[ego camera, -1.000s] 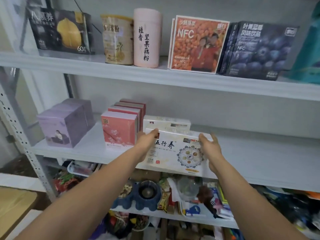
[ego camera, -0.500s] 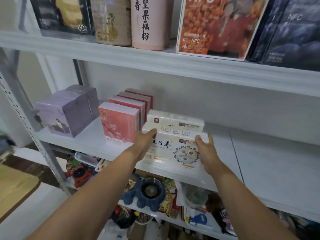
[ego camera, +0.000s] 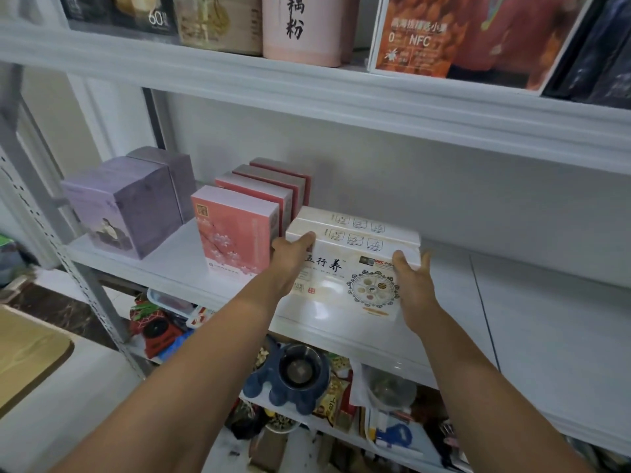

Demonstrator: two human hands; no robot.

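On the middle shelf (ego camera: 546, 302), the front box (ego camera: 345, 278) stands at the shelf's front edge, with a second box (ego camera: 358, 221) directly behind it, touching. The left hand (ego camera: 290, 257) grips its left end and the right hand (ego camera: 413, 285) its right end. Just left stands a row of upright boxes (ego camera: 235, 233), one behind another, and further left two cube boxes (ego camera: 126, 206), also front to back. A canister (ego camera: 300, 29) stands on the upper shelf (ego camera: 307, 87) above. A bowl (ego camera: 298, 370) sits below the middle shelf.
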